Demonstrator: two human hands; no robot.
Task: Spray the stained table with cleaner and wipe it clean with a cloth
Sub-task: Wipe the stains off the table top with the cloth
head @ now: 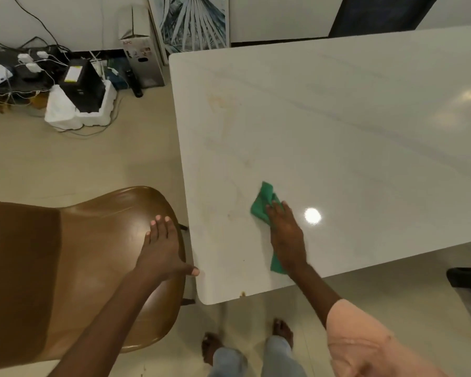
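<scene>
Red "APC" lettering is showing on the white cardboard box [139, 54] standing at eleven o'clock; smaller print unreadable.

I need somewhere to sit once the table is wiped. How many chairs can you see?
1: a brown chair left of the table, under the left hand. Others may stand out of view.

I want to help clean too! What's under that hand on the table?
A green cloth lies under the right hand, flat on the white table. Its middle and any stain beneath are covered.
</scene>
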